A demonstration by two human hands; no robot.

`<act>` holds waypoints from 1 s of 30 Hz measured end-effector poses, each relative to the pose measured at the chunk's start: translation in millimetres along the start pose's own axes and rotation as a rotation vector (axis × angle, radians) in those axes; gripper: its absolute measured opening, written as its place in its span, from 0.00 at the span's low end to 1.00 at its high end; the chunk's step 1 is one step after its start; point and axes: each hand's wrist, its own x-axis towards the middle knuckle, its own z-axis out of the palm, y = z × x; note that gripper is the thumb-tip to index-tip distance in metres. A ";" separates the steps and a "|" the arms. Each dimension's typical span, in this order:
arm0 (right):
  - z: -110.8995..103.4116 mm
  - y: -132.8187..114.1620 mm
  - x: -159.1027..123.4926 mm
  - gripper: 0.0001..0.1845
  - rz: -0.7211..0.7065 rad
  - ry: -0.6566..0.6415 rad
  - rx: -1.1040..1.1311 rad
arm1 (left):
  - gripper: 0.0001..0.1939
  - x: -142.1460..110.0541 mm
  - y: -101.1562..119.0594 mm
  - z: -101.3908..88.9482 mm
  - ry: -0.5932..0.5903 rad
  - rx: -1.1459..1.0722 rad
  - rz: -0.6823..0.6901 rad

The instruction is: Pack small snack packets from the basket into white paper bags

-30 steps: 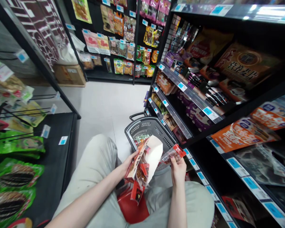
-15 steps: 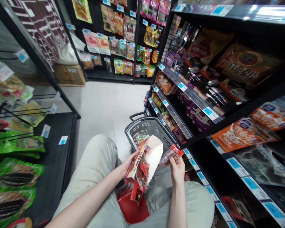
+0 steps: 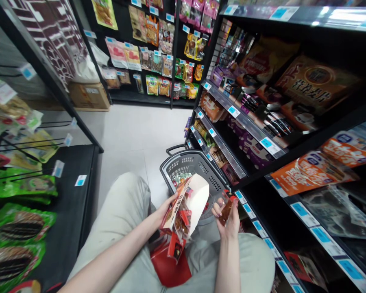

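Observation:
My left hand (image 3: 165, 211) is closed round the side of an opened cardboard display box (image 3: 199, 199), white inside and printed in red and cream. Small clear snack packets with red labels (image 3: 184, 219) show in its opening, and one hangs out over the red flap (image 3: 171, 268) on my lap. In my right hand (image 3: 228, 221) a small clear snack packet (image 3: 226, 211) with brown contents and a red top is gripped between fingers and thumb. Behind the box stands a grey shopping basket (image 3: 198, 160); a green-and-white package (image 3: 181, 179) lies inside it.
Shelves (image 3: 244, 118) with price tags rise close on my right, holding boxes and orange bags (image 3: 314, 173). A black rack (image 3: 70, 195) with green snack bags (image 3: 18, 228) stands on the left. Hanging packets line the far wall, near a brown carton (image 3: 90, 97) on the floor.
My right hand has turned the small packet over, so its brown contents now face me, and moved slightly down and right. My left hand and the box have stayed in place.

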 end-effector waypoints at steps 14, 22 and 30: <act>-4.0 -7.5 -1.8 0.16 0.006 0.099 -0.090 | 0.25 -0.1 -0.3 -0.7 -0.020 0.010 -0.017; -9.3 -1.3 2.8 0.15 0.016 0.136 -0.193 | 0.25 0.4 -0.1 -1.8 0.003 0.023 -0.024; -8.6 4.7 5.8 0.13 -0.042 0.212 -0.285 | 0.25 -0.3 0.8 -0.2 0.016 0.031 -0.020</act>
